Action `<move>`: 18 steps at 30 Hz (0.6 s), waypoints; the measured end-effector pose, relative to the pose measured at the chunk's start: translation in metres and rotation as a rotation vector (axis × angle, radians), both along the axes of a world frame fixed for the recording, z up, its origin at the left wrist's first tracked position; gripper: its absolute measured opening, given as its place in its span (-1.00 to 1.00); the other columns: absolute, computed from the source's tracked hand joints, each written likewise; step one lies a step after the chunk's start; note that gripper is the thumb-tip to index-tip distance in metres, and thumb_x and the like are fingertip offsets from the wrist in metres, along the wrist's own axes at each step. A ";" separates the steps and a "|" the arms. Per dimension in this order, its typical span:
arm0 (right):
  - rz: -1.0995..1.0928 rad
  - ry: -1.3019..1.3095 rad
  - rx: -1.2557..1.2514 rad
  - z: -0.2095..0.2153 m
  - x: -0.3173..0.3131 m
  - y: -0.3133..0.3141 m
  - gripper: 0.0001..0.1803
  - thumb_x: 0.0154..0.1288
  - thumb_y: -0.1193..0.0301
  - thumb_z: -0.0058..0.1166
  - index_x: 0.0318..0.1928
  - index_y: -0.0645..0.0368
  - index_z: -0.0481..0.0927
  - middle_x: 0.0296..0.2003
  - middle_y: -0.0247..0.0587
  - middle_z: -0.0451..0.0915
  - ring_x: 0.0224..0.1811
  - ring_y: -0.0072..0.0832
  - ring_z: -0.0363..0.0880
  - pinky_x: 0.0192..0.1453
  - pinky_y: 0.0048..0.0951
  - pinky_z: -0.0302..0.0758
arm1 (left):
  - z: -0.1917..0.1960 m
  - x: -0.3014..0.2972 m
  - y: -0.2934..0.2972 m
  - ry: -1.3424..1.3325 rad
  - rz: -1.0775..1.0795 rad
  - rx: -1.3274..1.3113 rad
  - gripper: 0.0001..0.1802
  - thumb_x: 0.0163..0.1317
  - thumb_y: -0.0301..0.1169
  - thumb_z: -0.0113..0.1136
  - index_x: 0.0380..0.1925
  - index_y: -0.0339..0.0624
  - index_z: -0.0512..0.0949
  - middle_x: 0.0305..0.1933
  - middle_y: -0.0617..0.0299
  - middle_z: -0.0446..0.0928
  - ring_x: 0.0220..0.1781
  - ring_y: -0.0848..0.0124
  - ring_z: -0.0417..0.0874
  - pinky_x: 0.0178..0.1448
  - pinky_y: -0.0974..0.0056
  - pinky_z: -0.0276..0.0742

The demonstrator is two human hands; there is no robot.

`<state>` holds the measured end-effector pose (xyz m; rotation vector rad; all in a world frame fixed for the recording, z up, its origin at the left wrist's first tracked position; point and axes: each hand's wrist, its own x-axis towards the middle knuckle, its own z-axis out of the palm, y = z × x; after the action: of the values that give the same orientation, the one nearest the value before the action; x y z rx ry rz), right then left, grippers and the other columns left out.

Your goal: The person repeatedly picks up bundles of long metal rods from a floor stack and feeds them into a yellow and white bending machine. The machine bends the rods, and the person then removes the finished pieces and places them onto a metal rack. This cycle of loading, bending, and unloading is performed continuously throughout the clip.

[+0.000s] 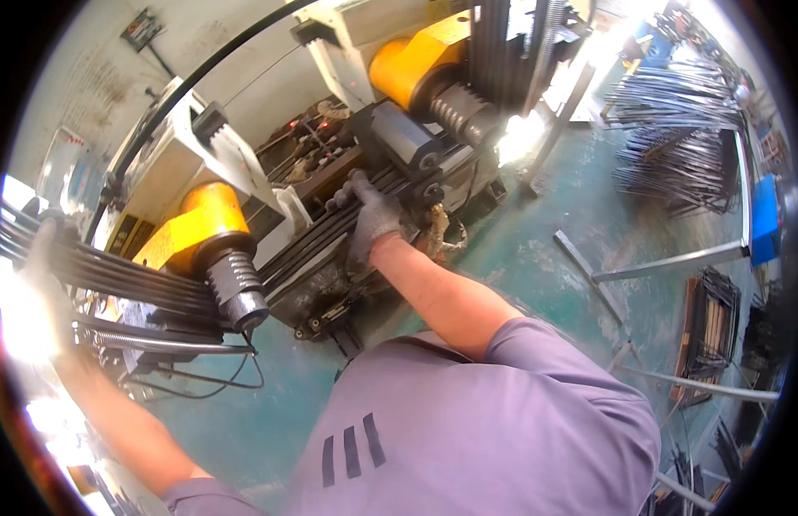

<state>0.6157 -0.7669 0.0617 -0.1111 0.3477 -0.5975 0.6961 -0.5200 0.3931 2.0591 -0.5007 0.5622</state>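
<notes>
Several long dark metal strips (pixel 304 236) lie side by side across a grey machine (pixel 330 284), running from the far left to its middle. My right hand (pixel 370 217), in a grey glove, presses down on the strips near the machine's middle clamp (pixel 407 138). My left hand (pixel 39 258), also gloved, grips the left end of the same bundle (pixel 115 275) at the edge of the view, partly washed out by glare. Two yellow housings with ribbed steel rollers (pixel 235 284) (pixel 455 107) stand on either side of the right hand.
Green floor (pixel 536 241) spreads to the right with loose metal bars (pixel 588 275) on it. Racks of bent dark rods (pixel 683 129) stand at the upper right, and a crate of parts (pixel 713 322) at the right. A black hose (pixel 201 73) arcs above the machine.
</notes>
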 end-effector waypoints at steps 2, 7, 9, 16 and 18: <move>0.033 0.013 0.031 -0.003 -0.004 -0.002 -0.75 0.45 0.25 0.08 -0.35 0.12 0.45 -0.54 -0.29 0.47 -0.48 -0.35 0.51 -0.22 -0.23 0.57 | 0.003 0.016 0.026 0.163 -0.098 0.027 -0.61 0.32 -0.28 0.24 0.08 -0.23 0.57 -0.17 0.21 0.66 -0.11 0.39 0.68 0.10 0.31 0.52; 0.159 0.075 0.054 -0.013 -0.014 -0.002 -0.75 0.45 0.24 0.08 -0.32 0.13 0.50 -0.48 -0.27 0.54 -0.35 -0.33 0.58 -0.09 -0.19 0.62 | 0.005 0.010 0.037 0.149 -0.164 0.332 -0.58 0.32 -0.25 0.16 0.14 -0.09 0.45 -0.13 0.29 0.57 0.01 0.46 0.55 0.21 0.28 0.41; 0.156 0.072 0.055 -0.021 -0.012 -0.007 -0.78 0.45 0.26 0.07 -0.28 0.14 0.52 -0.46 -0.26 0.55 -0.33 -0.33 0.59 -0.06 -0.17 0.64 | 0.005 -0.001 0.023 0.189 -0.261 0.252 -0.58 0.28 -0.28 0.19 0.12 -0.15 0.46 -0.18 0.23 0.59 -0.05 0.40 0.60 0.13 0.25 0.46; 0.120 -0.011 0.019 -0.021 -0.015 -0.005 -0.88 0.45 0.39 0.07 -0.12 0.15 0.50 -0.40 -0.26 0.53 -0.29 -0.30 0.57 0.03 -0.05 0.65 | 0.004 -0.001 0.033 0.197 -0.347 0.237 -0.53 0.29 -0.31 0.23 0.14 -0.29 0.43 -0.16 0.13 0.62 -0.08 0.33 0.65 0.13 0.23 0.53; 0.134 -0.041 0.035 -0.024 -0.015 -0.009 -0.90 0.45 0.40 0.06 -0.12 0.14 0.50 -0.38 -0.26 0.54 -0.26 -0.30 0.57 0.04 -0.04 0.64 | 0.006 0.003 0.036 0.213 -0.372 0.223 -0.47 0.26 -0.26 0.27 0.16 -0.29 0.43 -0.15 0.10 0.62 -0.05 0.31 0.64 0.13 0.22 0.53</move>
<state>0.6008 -0.7758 0.0382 -0.0880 0.3084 -0.4604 0.6991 -0.4842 0.3994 2.1309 -0.8241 0.0673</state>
